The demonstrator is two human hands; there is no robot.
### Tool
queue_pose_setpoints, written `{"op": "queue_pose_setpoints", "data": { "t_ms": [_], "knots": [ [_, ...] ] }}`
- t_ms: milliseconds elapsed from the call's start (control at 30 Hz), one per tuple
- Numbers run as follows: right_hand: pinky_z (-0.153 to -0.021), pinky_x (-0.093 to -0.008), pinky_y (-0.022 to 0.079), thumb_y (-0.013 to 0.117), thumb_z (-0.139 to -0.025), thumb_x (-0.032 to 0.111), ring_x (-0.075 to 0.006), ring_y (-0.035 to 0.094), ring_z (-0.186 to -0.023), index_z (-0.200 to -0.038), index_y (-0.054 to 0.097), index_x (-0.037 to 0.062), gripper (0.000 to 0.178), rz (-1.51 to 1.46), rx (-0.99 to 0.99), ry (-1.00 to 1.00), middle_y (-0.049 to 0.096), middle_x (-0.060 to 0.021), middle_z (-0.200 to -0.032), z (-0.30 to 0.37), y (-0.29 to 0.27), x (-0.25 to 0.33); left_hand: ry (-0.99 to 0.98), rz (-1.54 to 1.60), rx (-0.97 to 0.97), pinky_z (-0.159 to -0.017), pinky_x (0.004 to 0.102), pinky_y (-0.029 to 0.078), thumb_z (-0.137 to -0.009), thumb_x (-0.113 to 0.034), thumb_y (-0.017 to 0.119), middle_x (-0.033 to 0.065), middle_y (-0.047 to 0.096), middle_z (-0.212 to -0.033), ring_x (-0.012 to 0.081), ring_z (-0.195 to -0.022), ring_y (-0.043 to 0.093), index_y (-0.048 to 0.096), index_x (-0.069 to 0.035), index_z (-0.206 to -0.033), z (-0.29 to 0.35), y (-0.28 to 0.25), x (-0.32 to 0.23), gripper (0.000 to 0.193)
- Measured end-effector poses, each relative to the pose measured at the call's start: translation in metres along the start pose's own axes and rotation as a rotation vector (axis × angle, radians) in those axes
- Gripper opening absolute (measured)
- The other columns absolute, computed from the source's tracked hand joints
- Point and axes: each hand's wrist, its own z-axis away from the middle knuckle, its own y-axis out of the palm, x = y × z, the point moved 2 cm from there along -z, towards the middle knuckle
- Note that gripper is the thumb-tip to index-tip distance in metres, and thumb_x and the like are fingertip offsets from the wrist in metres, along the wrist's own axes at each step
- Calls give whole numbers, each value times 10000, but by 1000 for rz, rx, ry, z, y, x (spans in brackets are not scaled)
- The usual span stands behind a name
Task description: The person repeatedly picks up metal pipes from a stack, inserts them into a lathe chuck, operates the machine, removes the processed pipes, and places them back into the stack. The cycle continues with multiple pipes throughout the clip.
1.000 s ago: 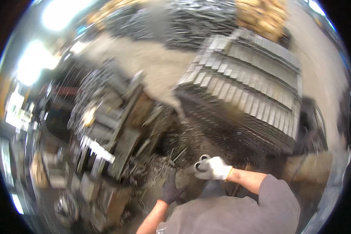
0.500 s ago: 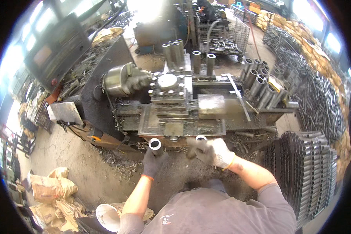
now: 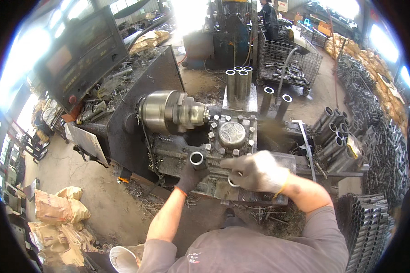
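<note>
My left hand [image 3: 190,178], in a dark-palmed work glove, is closed around an upright metal tube [image 3: 197,164], its open end facing up. The gloved right hand [image 3: 261,171] grips a second metal tube [image 3: 233,183], mostly hidden by the fingers; its index finger points left. Both hands are above the front of a lathe, just short of its square tool post [image 3: 232,135] with a round cap and several bolts. Left of the post is the lathe chuck [image 3: 160,112], its jaws facing right.
Several tubes [image 3: 243,84] stand on a plate behind the tool post, two more to its right. A caliper [image 3: 306,148] lies near another tube cluster [image 3: 335,136]. Stacked tubes [image 3: 366,223] rise at right. Paper sacks [image 3: 54,207] and a white bucket [image 3: 123,259] sit lower left.
Both hands have moved forward with their tubes, from before the lathe's front edge to over it. The view has shifted, and the lathe appears lower and further right.
</note>
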Motion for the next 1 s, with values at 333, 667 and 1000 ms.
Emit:
{"op": "queue_pose_setpoints", "data": {
  "t_ms": [333, 667, 1000],
  "knots": [
    [-809, -424, 594, 799, -771, 386, -296, 756, -878, -1172, 753, 66, 515, 337, 466, 279, 773, -181, -1007, -201, 38, -200, 291, -531, -267, -1132, 482, 444, -808, -190, 822, 179, 618, -1348, 317, -1276, 599, 599, -79, -1346, -12, -65, -70, 593],
    [-581, -456, 536, 753, -848, 252, -353, 646, -623, -730, 694, 108, 195, 32, 769, 197, 660, -102, -664, -204, 140, -356, 846, -1134, -445, -1249, 628, 211, -874, -450, 701, 196, 531, -1420, 417, -1427, 414, 544, -161, -1421, -188, -15, -77, 638],
    [-699, -416, 562, 728, -862, 241, -275, 720, -824, -1058, 739, 79, 255, -349, 884, 404, 762, -109, -942, -189, 103, -347, 733, -1032, -330, -1269, 666, 125, -901, -229, 564, 270, 511, -1436, 487, -1451, 367, 636, -143, -1208, -202, -16, -74, 327]
  ]
}}
